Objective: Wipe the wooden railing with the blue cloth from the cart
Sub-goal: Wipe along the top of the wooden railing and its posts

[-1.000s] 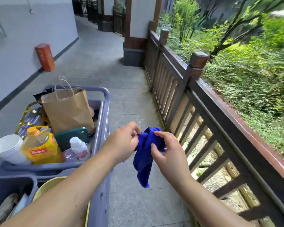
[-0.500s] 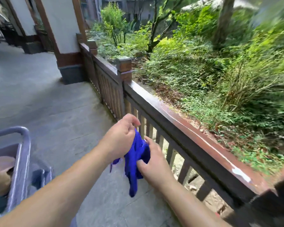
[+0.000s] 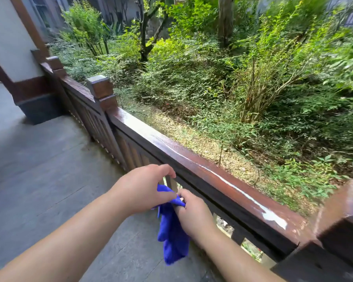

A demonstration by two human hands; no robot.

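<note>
Both hands meet just on the near side of the railing [image 3: 218,176], below its top rail and not touching it. The left hand [image 3: 143,188] has its fingers curled down and pinches the top of the cloth [image 3: 171,231] between thumb and fingertips. The right hand [image 3: 194,214] closes on the same bunched upper edge right beside it, so the two hands touch or nearly touch there; its fingers are folded in around the fabric. The cloth hangs slack from that shared grip, its loose end dangling below the right wrist, in front of the railing's slats and above the floor [image 3: 49,169]. It is apart from the top rail.

The railing runs diagonally from the far left to the near right, glossy brown with a pale streak along its top. A post [image 3: 101,88] with a square cap rises from it farther left, and another post [image 3: 342,216] stands at the near right edge. Beyond the railing lie green bushes [image 3: 243,78].
</note>
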